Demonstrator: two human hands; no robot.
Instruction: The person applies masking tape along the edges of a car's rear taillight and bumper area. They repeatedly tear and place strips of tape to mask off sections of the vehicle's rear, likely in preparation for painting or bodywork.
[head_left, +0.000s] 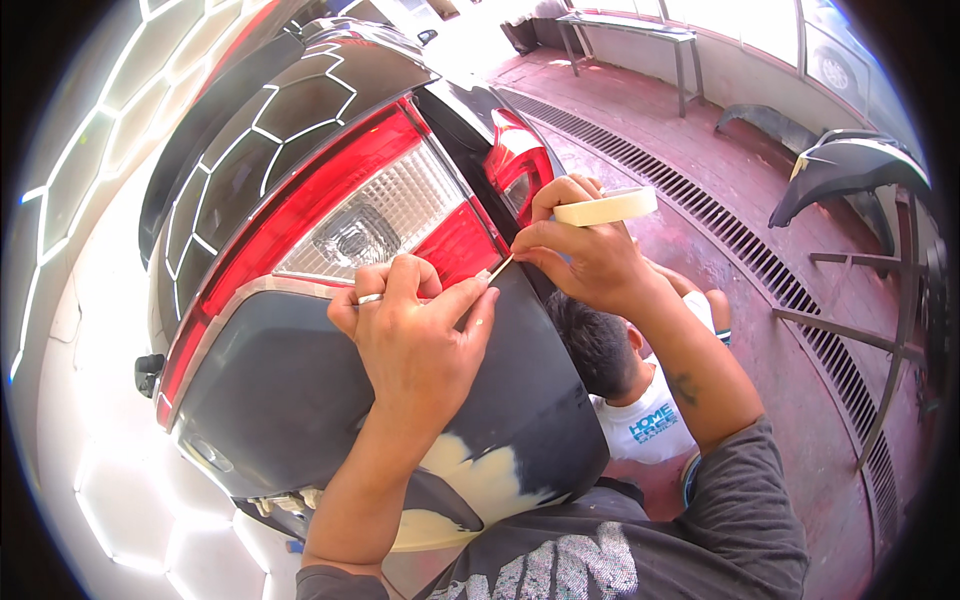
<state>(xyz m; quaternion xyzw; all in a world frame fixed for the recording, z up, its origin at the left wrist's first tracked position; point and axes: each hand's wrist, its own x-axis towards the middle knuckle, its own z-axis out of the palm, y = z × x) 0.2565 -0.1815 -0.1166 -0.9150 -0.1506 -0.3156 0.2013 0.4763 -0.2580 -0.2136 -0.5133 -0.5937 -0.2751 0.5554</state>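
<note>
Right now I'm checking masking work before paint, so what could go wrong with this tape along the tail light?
1. The tape strip is stretched taut between the left hand and the right hand; it could wander onto the red tail light or leave a gap at its edge.
2. The tape roll sits loosely on the right hand's fingers and might slip off.
3. A person crouches close below the bumper; a dropped roll could hit them.

I see my left hand [415, 335] pressing a strip of masking tape [500, 266] onto the grey bumper [290, 400], just under the red tail light [350, 215]. My right hand [585, 255] pinches the strip's far end, the tape roll [605, 206] resting on its fingers.
</note>
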